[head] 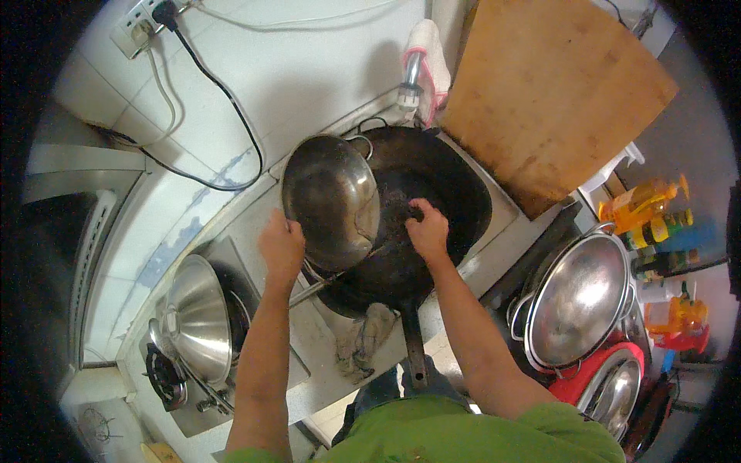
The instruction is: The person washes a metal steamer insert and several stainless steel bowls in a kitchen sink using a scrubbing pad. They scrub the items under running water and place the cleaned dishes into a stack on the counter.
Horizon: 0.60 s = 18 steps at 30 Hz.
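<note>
A round metal basin point(330, 202) with wire loop handles is tilted over the left side of a large black wok point(457, 168). My left hand point(282, 246) grips the basin's left rim. Over the middle of the wok is my right hand point(428, 228), its fingers curled; something dark shows at the fingertips, but I cannot tell whether it is held. The wok's long handle point(414, 347) points towards my body. A grey, stained cloth point(367, 341) hangs by the counter's front edge, left of that handle. The wok hides most of what lies under it.
A gas stove point(165, 376) at left carries a pan with a shiny conical lid point(200, 318). A big wooden board point(561, 98) leans at upper right. Right of me are a metal pot point(579, 301), a red basin point(628, 353) and several bottles point(642, 205). Power cords point(231, 98) hang along the tiled wall.
</note>
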Available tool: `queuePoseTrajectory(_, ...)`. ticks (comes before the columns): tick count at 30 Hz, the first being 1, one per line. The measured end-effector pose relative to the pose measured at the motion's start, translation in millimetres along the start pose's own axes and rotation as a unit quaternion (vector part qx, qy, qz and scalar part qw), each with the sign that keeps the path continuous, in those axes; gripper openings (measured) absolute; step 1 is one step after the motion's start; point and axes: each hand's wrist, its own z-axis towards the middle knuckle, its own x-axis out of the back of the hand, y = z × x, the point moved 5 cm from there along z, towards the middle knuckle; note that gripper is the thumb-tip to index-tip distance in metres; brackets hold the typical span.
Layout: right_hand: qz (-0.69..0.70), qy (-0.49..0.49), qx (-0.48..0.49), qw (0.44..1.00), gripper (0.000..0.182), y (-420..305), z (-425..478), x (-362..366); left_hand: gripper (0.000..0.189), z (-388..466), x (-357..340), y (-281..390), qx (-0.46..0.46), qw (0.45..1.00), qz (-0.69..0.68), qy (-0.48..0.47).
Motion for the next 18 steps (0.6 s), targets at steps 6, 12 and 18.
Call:
queuePoseTrajectory(6, -0.121, -0.076, 0.055, 0.988, 0.052, 7.0, -13.3, -83.9, 0.014, -20.5, -40.3, 5.3, 0.033, 0.996, -0.047, -0.068)
queuePoseTrajectory(12, -0.091, 0.042, -0.047, 0.994, 0.047, 40.5, 57.7, -110.4, 0.019, -49.9, -66.1, -15.5, 0.115, 0.973, -0.075, -0.186)
queuePoseTrajectory(18, -0.019, -0.104, 0.081, 0.991, 0.042, -39.6, 55.1, -146.0, 0.032, -67.8, -93.8, -22.9, 0.152, 0.962, -0.162, -0.16)
